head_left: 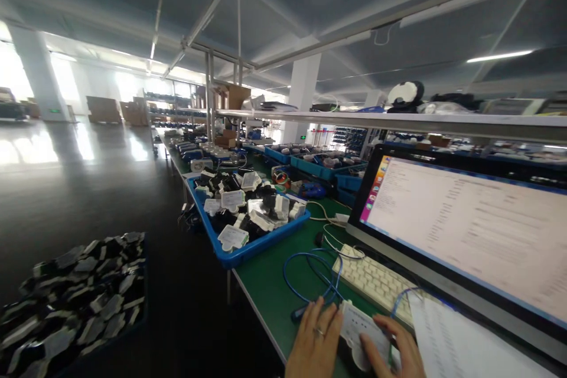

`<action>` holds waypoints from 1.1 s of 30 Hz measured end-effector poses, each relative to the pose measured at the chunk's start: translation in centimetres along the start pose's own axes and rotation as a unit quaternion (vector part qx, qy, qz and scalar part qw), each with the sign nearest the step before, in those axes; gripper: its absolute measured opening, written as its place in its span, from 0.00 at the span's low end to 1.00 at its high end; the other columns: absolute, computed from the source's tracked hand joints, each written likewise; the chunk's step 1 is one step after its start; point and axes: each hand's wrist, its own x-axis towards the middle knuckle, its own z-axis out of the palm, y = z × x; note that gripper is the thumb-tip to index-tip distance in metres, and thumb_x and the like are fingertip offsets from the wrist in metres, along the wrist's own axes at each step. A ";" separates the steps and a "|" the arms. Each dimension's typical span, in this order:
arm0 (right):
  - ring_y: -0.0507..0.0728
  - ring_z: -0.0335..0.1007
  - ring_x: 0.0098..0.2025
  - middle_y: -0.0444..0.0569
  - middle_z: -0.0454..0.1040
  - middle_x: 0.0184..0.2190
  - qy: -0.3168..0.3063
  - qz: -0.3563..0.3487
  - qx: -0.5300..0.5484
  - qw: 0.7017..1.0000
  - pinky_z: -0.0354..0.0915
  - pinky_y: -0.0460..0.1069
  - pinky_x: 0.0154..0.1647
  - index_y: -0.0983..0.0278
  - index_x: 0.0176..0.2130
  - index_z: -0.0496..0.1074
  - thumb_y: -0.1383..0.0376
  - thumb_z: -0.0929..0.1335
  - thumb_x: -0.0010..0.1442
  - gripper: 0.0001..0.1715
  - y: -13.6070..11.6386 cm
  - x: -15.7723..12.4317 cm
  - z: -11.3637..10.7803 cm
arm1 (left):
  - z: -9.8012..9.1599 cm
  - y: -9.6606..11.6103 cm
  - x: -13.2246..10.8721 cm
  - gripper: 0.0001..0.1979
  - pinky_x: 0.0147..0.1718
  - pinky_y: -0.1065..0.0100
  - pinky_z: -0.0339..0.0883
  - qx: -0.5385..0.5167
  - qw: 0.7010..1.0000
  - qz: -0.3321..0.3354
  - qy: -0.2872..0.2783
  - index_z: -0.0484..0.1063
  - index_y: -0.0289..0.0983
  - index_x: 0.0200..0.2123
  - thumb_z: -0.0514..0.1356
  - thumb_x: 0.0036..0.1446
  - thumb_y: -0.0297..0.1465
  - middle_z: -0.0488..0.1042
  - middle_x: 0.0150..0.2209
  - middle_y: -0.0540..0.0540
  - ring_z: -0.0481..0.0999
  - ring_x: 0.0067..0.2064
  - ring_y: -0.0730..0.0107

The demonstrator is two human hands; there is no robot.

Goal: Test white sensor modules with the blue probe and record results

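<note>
A white plastic device with a printed label and small dark holes (359, 326) lies at the front of the green bench. My right hand (396, 347) grips its right part, thumb across the top and fingers bent at the far edge. My left hand (315, 336), wearing a ring, rests at its left side with fingers stretched forward. Those fingertips are close to a blue cable (287, 280) that loops on the bench. The cable's dark plug (297, 313) pokes out left of my left hand. A green wire (390, 351) shows beside my right thumb.
Behind the hands stand a cream keyboard (374, 280) and a large monitor (465, 230). Printed paper (456, 339) lies at the right. A blue tray (261, 242) heaped with similar devices sits at the bench's left edge. Another full bin (144, 289) is on the floor; a shelf (425, 120) hangs above.
</note>
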 end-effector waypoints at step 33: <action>0.61 0.64 0.44 0.49 0.69 0.39 0.050 0.038 0.041 0.997 0.63 0.54 0.44 0.61 0.38 0.67 0.65 0.65 0.50 0.12 -6.3 0.2 -0.9 | -3.7 1.6 0.2 0.41 0.57 0.50 0.54 -0.001 1.000 0.001 -0.010 0.39 0.41 0.64 0.59 0.52 0.34 0.54 0.62 0.40 0.51 0.63 0.50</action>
